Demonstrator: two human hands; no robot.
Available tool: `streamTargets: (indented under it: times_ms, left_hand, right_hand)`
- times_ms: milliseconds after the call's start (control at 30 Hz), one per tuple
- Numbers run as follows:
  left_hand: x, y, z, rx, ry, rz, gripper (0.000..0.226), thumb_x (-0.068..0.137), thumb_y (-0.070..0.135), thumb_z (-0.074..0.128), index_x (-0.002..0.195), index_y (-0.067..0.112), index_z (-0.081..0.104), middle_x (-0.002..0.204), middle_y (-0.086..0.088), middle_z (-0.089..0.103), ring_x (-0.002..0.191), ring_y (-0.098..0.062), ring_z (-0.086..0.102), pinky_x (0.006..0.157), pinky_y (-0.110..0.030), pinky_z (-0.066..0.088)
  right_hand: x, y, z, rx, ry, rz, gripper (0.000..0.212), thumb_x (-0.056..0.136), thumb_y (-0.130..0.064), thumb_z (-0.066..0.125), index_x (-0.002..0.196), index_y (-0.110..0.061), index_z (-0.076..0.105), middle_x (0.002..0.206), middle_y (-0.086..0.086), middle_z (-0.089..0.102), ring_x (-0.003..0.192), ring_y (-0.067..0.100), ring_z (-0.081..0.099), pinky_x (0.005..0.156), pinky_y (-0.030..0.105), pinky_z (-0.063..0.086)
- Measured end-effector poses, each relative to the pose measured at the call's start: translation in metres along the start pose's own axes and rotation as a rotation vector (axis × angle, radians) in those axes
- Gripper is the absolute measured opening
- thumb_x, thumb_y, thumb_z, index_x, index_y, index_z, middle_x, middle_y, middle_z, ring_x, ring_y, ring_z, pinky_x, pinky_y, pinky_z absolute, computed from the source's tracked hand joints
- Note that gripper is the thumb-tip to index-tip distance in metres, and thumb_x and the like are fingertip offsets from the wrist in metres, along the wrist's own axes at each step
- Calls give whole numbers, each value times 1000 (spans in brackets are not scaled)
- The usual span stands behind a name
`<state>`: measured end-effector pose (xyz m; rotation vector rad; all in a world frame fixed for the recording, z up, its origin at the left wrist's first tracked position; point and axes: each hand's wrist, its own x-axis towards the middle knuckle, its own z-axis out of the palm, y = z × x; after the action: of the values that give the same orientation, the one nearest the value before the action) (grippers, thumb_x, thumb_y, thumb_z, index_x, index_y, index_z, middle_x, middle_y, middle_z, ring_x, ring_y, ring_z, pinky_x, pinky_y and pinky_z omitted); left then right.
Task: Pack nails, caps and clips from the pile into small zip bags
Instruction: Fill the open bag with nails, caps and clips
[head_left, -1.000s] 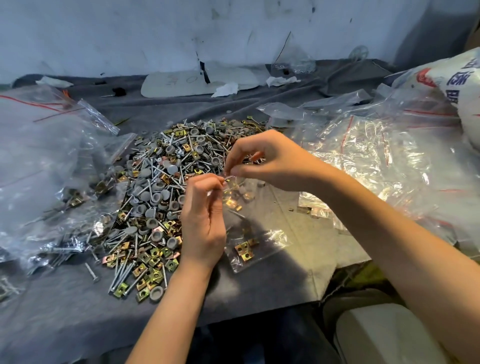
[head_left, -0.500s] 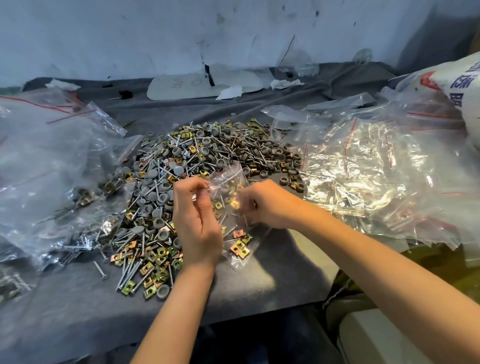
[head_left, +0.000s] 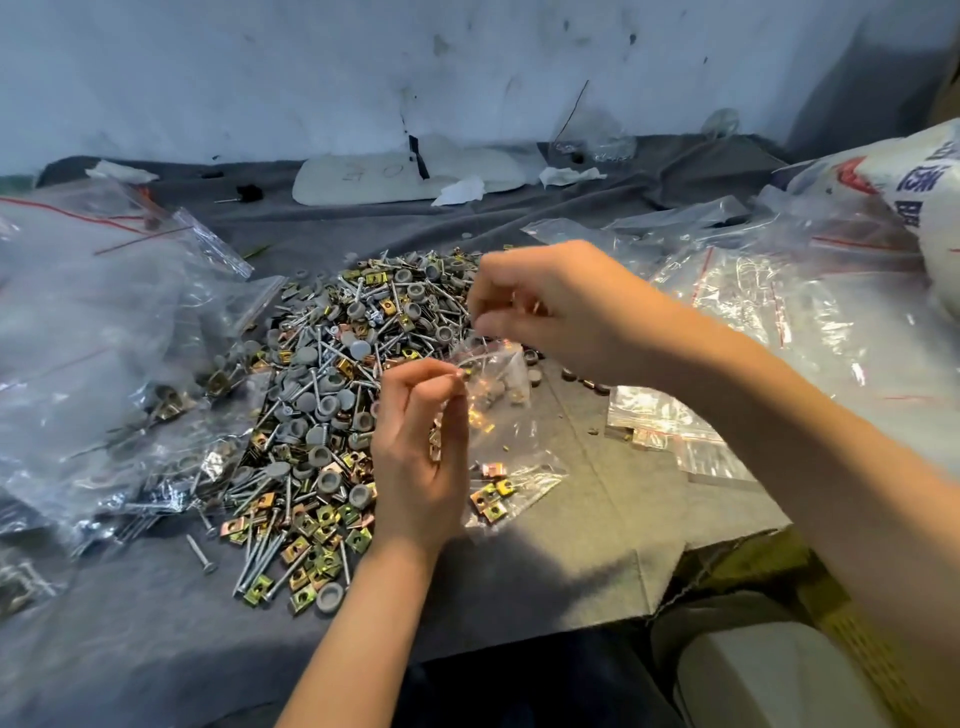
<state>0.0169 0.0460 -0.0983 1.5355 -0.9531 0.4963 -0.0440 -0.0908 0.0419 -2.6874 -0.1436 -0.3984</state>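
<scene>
Both left hand (head_left: 415, 457) and right hand (head_left: 556, 306), fingers curled, pinch the zip bag (head_left: 498, 415).

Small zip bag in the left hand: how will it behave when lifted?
Likely floppy: the small zip bag is thin clear film, creased below the left hand pinching its mouth. Probably bottom-heavy, since the clips lie pooled at its lower end. Glossy film may be slippery.
</scene>
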Motion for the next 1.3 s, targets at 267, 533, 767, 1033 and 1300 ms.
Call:
streamTargets:
  times_ms: [267, 533, 767, 1033, 1300]
  left_hand:
    - [-2, 1, -2, -36, 34, -21, 10, 91, 13, 47, 99, 16, 53, 110, -11, 53, 101, -10, 52, 86, -20, 44]
    - [-1, -4, 1, -37, 130, -136, 10, 91, 17, 45, 96, 18, 53, 108, -7, 53, 83, -26, 52, 71, -39, 46]
    - [0, -4, 1, -38, 145, -137, 11, 91, 17, 44, 97, 19, 53, 109, -9, 54, 99, -14, 54, 85, -26, 46]
    - [-2, -3, 1, -59, 121, -129, 12, 91, 17, 43, 97, 18, 53, 111, -10, 53, 101, -14, 53, 87, -23, 43]
    - [-2, -1, -1, -70, 79, -65, 11, 96, 19, 45, 100, 16, 54, 113, -3, 50, 104, -21, 54, 85, -33, 47]
  right_hand:
    - [13, 25, 5, 55, 79, 18, 7, 90, -17, 63, 95, -18, 69, 89, -10, 59, 74, -10, 50, 68, 5, 36]
    - [15, 92, 61, -180, -182, 494, 17, 88, -6, 63, 100, -11, 73, 103, 8, 71, 95, 21, 64, 80, 26, 46]
    - [18, 88, 85, -56, -34, 574, 11, 89, -22, 65, 89, -14, 73, 82, 5, 68, 78, 20, 60, 69, 26, 42]
    - [18, 81, 76, -36, 81, 601, 11, 97, -13, 51, 105, -9, 58, 109, 10, 62, 91, 21, 53, 77, 31, 42]
    - [14, 3, -3, -117, -6, -80, 3, 90, -14, 61, 93, -16, 63, 82, -10, 58, 73, 7, 50, 66, 18, 40]
